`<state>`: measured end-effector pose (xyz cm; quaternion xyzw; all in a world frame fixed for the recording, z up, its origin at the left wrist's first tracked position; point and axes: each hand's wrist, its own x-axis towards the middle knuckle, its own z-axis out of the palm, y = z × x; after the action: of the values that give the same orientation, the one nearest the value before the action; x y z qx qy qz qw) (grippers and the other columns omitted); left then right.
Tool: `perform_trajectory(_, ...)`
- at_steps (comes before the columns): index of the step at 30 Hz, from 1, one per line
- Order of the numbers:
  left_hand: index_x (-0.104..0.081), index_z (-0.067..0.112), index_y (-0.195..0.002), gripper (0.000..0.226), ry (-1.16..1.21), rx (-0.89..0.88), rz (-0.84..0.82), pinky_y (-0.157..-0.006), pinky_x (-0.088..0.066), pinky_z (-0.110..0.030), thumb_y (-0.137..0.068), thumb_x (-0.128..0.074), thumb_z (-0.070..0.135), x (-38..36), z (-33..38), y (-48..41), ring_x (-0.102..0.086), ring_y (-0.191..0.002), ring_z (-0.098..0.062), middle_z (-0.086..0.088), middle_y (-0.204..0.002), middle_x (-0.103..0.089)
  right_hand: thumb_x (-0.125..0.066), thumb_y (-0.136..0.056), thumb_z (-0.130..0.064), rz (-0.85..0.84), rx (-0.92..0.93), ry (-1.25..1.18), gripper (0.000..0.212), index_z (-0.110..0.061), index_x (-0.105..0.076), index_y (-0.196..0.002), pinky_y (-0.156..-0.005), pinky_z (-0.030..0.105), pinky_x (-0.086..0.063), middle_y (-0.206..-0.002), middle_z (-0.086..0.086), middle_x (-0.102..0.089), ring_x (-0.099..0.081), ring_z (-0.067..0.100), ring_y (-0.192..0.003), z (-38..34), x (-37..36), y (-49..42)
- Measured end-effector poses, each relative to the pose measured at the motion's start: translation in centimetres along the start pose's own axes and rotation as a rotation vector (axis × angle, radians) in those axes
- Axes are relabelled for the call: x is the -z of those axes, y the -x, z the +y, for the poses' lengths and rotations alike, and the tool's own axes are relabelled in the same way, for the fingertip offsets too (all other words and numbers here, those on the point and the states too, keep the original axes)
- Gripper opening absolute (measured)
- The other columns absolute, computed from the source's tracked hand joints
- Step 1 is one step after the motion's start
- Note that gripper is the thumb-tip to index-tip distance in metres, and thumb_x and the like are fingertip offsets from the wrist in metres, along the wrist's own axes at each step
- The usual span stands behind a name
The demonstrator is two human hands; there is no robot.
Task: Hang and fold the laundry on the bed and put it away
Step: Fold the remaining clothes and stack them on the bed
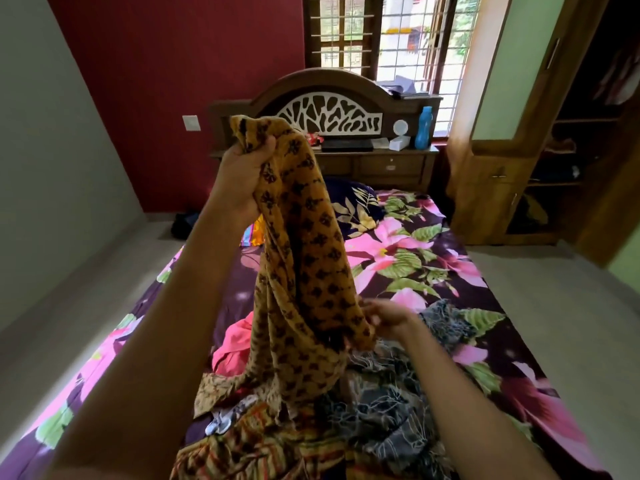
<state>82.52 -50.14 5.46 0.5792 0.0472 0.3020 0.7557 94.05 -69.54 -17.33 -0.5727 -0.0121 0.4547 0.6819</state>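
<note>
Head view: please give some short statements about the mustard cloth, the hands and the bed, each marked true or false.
1. The left hand grips the top of the mustard garment and holds it up. True.
2. The right hand lies flat on the floor. False: it pinches the garment's lower fold.
3. A blue bottle stands on the headboard shelf. True.
4. The bedsheet is plain white. False: it is dark purple with pink flowers.
</note>
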Motion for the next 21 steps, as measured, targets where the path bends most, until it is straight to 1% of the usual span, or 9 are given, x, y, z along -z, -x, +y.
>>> perform_trajectory(2, -0.062, 0.006, -0.106, 0.017, 0.017, -0.008, 0.024, -0.084, -0.055, -0.039, -0.094, -0.050, 0.010, 1.0, 0.3, -0.1, -0.067, -0.098, -0.026, -0.012, -0.103, -0.068, -0.049, -0.091, 0.004, 0.054, 0.283, -0.198, 0.010, -0.002, -0.056, -0.094, -0.051, 0.018, -0.052, -0.066, 0.001, -0.067, -0.065, 0.007, -0.055, -2.7, 0.6, 1.0)
perform_trajectory(4, -0.062, 0.008, -0.106, 0.017, 0.040, -0.010, 0.037, -0.089, -0.053, -0.044, -0.094, -0.051, 0.014, 1.9, 0.4, -0.3, -0.065, -0.104, -0.029, -0.014, -0.108, -0.067, -0.059, -0.090, -0.015, 0.103, 0.528, -0.620, 0.015, -0.005, -0.054, -0.100, -0.065, 0.023, -0.057, -0.077, 0.002, -0.072, -0.070, 0.010, -0.071, -3.3, 1.5, 1.6)
perform_trajectory(6, -0.061, 0.010, -0.106, 0.017, 0.060, -0.007, 0.031, -0.090, -0.052, -0.045, -0.093, -0.052, 0.016, 2.4, 0.3, -0.3, -0.064, -0.105, -0.029, -0.013, -0.108, -0.067, -0.055, -0.089, -0.047, 0.162, 0.459, -0.770, 0.045, -0.008, -0.052, -0.110, -0.091, 0.041, -0.052, -0.103, 0.012, -0.068, -0.065, 0.025, -0.100, -1.8, 2.3, 0.8)
perform_trajectory(9, -0.063, 0.012, -0.100, 0.014, 0.061, -0.006, 0.037, -0.082, -0.055, -0.040, -0.094, -0.051, 0.015, 2.2, 0.2, -0.3, -0.068, -0.096, -0.024, -0.007, -0.096, -0.071, -0.079, -0.061, -0.057, 0.105, 0.219, -0.524, 0.076, -0.008, -0.061, -0.117, -0.093, 0.044, -0.051, -0.109, 0.012, -0.067, -0.063, 0.027, -0.102, 0.8, 0.7, 0.1)
perform_trajectory(11, -0.063, 0.012, -0.099, 0.014, 0.059, 0.001, 0.042, -0.076, -0.056, -0.037, -0.094, -0.050, 0.014, 2.1, -0.1, -0.4, -0.069, -0.092, -0.022, -0.005, -0.092, -0.072, -0.083, -0.063, -0.040, 0.014, 0.147, -0.309, 0.058, -0.006, -0.067, -0.108, -0.071, 0.034, -0.058, -0.094, 0.010, -0.071, -0.068, 0.022, -0.086, 0.2, -0.8, 0.7)
perform_trajectory(13, -0.062, 0.010, -0.102, 0.015, 0.098, 0.020, 0.057, -0.078, -0.056, -0.038, -0.094, -0.050, 0.014, 2.5, -0.3, -0.4, -0.069, -0.093, -0.024, -0.008, -0.093, -0.071, -0.062, -0.083, -0.027, -0.053, 0.203, -0.187, 0.024, -0.005, -0.068, -0.093, -0.061, 0.027, -0.057, -0.074, 0.008, -0.069, -0.067, 0.016, -0.069, -2.2, -1.0, 1.3)
perform_trajectory(16, -0.057, 0.005, -0.118, 0.030, 0.189, 0.067, 0.087, -0.083, -0.055, -0.043, -0.093, -0.050, 0.020, 3.9, -0.1, -0.6, -0.066, -0.100, -0.028, -0.014, -0.107, -0.068, -0.058, -0.089, -0.022, -0.182, 0.547, -0.495, 0.021, -0.008, -0.072, -0.095, -0.089, 0.031, -0.052, -0.094, 0.007, -0.070, -0.066, 0.017, -0.093, -7.6, -0.2, 2.8)
perform_trajectory(18, -0.053, 0.004, -0.126, 0.041, 0.248, 0.105, 0.137, -0.087, -0.052, -0.045, -0.095, -0.047, 0.028, 5.5, 0.1, -1.2, -0.064, -0.106, -0.029, -0.016, -0.117, -0.065, -0.053, -0.093, -0.028, -0.229, 0.567, -0.537, 0.026, -0.013, -0.075, -0.092, -0.092, 0.034, -0.053, -0.097, 0.004, -0.072, -0.067, 0.017, -0.096, -8.9, 0.0, 3.4)
perform_trajectory(21, -0.055, 0.003, -0.127, 0.045, 0.200, 0.146, 0.236, -0.092, -0.049, -0.046, -0.095, -0.047, 0.034, 7.8, -0.3, -2.1, -0.065, -0.104, -0.029, -0.016, -0.118, -0.064, -0.067, -0.080, -0.027, -0.151, 0.328, 0.076, 0.032, -0.007, -0.070, -0.105, -0.085, 0.038, -0.056, -0.100, 0.011, -0.071, -0.069, 0.022, -0.090, -9.4, 0.0, 3.2)
